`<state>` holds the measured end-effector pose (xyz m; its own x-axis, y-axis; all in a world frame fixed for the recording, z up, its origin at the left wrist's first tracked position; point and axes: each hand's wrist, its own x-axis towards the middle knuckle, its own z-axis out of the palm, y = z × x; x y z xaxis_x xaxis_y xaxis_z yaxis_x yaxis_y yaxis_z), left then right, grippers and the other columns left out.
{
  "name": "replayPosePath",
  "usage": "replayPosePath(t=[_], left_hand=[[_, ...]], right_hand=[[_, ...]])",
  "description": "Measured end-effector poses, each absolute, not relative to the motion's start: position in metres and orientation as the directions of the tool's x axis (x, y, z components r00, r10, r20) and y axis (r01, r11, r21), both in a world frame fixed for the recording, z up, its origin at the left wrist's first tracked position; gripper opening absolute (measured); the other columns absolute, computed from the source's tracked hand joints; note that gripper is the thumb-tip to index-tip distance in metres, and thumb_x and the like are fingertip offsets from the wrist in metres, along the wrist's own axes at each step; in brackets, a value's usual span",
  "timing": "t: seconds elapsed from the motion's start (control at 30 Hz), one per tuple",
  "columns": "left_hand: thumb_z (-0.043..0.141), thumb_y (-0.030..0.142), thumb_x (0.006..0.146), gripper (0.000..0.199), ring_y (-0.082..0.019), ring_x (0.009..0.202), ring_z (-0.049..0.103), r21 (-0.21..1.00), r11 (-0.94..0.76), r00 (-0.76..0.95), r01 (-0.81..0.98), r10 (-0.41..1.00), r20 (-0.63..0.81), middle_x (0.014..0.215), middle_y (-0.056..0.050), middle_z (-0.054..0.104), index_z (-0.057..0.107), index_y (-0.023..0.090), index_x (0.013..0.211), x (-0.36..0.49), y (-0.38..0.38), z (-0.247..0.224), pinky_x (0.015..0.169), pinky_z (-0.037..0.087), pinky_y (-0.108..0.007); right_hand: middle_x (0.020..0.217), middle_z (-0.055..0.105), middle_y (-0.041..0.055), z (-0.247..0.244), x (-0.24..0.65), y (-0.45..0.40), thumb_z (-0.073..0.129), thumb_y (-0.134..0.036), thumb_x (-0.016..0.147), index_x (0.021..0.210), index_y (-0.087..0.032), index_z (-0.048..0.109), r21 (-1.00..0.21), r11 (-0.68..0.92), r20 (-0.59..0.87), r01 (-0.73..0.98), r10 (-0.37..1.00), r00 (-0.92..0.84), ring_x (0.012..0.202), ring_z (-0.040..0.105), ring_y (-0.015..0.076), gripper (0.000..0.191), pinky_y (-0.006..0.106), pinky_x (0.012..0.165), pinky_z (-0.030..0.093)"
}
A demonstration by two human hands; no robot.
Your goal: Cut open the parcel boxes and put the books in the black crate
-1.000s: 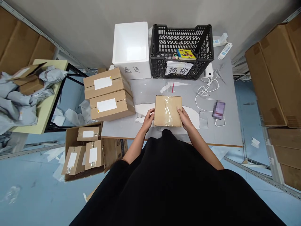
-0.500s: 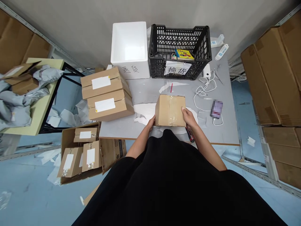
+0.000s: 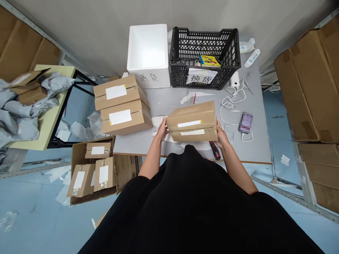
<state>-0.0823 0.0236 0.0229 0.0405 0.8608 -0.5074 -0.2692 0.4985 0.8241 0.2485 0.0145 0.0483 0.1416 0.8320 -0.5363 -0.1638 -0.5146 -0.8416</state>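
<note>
- The left grip [image 3: 162,129] is holding the left end of a taped cardboard box [image 3: 192,121], fingers spread against it.
- The right grip [image 3: 221,138] is clasping the box's right end.
- The box is tilting just above the near part of the grey surface [image 3: 246,151].

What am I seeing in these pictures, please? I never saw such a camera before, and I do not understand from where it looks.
No machine is here: a person works with bare hands. The camera is worn on the head and looks down, so the dark shape below is the person's black clothing. On a grey table stand a black plastic crate, a white foam box and two labelled cardboard boxes. The left hand and right hand hold a brown cardboard box by its ends.
</note>
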Motion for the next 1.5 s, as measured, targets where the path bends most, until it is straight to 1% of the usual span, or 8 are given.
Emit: replayPosePath(t=[0.27, 0.47, 0.67, 0.77, 0.87, 1.0, 1.27, 1.5], left_hand=[[0.051, 0.069, 0.091, 0.069, -0.024, 0.130, 0.058, 0.875, 0.437, 0.038, -0.210, 0.898, -0.439, 0.147, -0.006, 0.056, 0.045, 0.030, 0.148, -0.068, 0.015, 0.040, 0.109, 0.048, -0.039], [0.065, 0.045, 0.089, 0.077, -0.024, 0.137, 0.053, 0.888, 0.443, 0.071, -0.120, 0.896, -0.437, 0.153, -0.001, 0.051, 0.031, 0.036, 0.157, -0.066, 0.014, 0.039, 0.115, 0.041, -0.041], [0.060, 0.044, 0.093, 0.075, -0.024, 0.145, 0.043, 0.903, 0.428, -0.021, 0.027, 0.904, -0.428, 0.158, 0.001, 0.044, 0.027, 0.037, 0.159, -0.056, 0.015, 0.029, 0.122, 0.030, -0.041], [0.060, 0.048, 0.093, 0.074, -0.025, 0.146, 0.042, 0.901, 0.432, -0.069, 0.035, 0.901, -0.429, 0.160, 0.001, 0.041, 0.029, 0.036, 0.159, -0.052, 0.011, 0.023, 0.121, 0.030, -0.041], [0.062, 0.051, 0.091, 0.073, -0.025, 0.145, 0.043, 0.909, 0.417, -0.077, 0.012, 0.907, -0.415, 0.159, 0.000, 0.043, 0.034, 0.036, 0.157, -0.052, 0.008, 0.020, 0.121, 0.032, -0.041], [0.064, 0.051, 0.090, 0.071, -0.026, 0.140, 0.049, 0.893, 0.446, -0.062, -0.062, 0.891, -0.449, 0.152, -0.003, 0.052, 0.040, 0.033, 0.154, -0.055, 0.006, 0.020, 0.118, 0.036, -0.042], [0.073, 0.043, 0.082, 0.084, -0.027, 0.135, 0.054, 0.866, 0.480, 0.011, -0.139, 0.875, -0.483, 0.148, -0.007, 0.056, 0.037, 0.031, 0.156, -0.067, -0.003, 0.017, 0.115, 0.041, -0.045], [0.075, 0.044, 0.080, 0.086, -0.028, 0.136, 0.052, 0.880, 0.463, 0.044, -0.108, 0.886, -0.461, 0.151, -0.008, 0.052, 0.037, 0.033, 0.156, -0.072, -0.005, 0.015, 0.115, 0.040, -0.044]], right_hand=[[0.087, 0.074, 0.0019, 0.019, 0.234, -0.007, 0.060, -0.039, 0.079, 0.098, -0.027, 0.062, -0.614, -0.695, -0.769, -0.374, 0.633, 0.088, 0.090, 0.070, 0.0249, 0.022, 0.045, 0.079, 0.061], [0.084, 0.074, 0.0080, 0.002, 0.225, -0.010, 0.054, -0.032, 0.083, 0.097, -0.023, 0.065, -0.454, -0.742, -0.856, -0.493, 0.516, 0.013, 0.087, 0.072, 0.0266, 0.020, 0.053, 0.082, 0.061], [0.084, 0.075, 0.0128, -0.017, 0.234, -0.016, 0.051, -0.041, 0.086, 0.101, -0.020, 0.065, -0.371, -0.807, -0.888, -0.459, 0.454, -0.080, 0.082, 0.073, 0.0278, 0.029, 0.053, 0.078, 0.061], [0.081, 0.073, 0.0130, -0.027, 0.245, -0.022, 0.055, -0.042, 0.084, 0.098, -0.019, 0.065, -0.448, -0.842, -0.886, -0.301, 0.463, 0.024, 0.079, 0.072, 0.0268, 0.028, 0.050, 0.077, 0.060], [0.088, 0.071, 0.0142, -0.038, 0.260, -0.033, 0.058, -0.035, 0.082, 0.091, -0.018, 0.066, -0.582, -0.793, -0.717, 0.178, 0.604, 0.349, 0.090, 0.069, 0.0276, 0.020, 0.048, 0.087, 0.056], [0.119, 0.063, 0.0225, -0.053, 0.273, -0.054, 0.055, -0.030, 0.086, 0.112, -0.012, 0.064, -0.352, -0.567, -0.391, 0.744, 0.812, 0.434, 0.120, 0.055, 0.0346, 0.033, 0.051, 0.104, 0.042], [0.125, 0.054, 0.0227, -0.069, 0.276, -0.072, 0.057, -0.031, 0.090, 0.128, -0.010, 0.052, -0.168, -0.415, -0.404, 0.894, 0.857, 0.321, 0.120, 0.049, 0.0359, 0.043, 0.045, 0.097, 0.041], [0.121, 0.058, 0.0210, -0.067, 0.298, -0.068, 0.050, -0.029, 0.090, 0.124, -0.012, 0.055, -0.329, -0.478, -0.380, 0.814, 0.856, 0.350, 0.112, 0.055, 0.0325, 0.038, 0.045, 0.097, 0.043]])
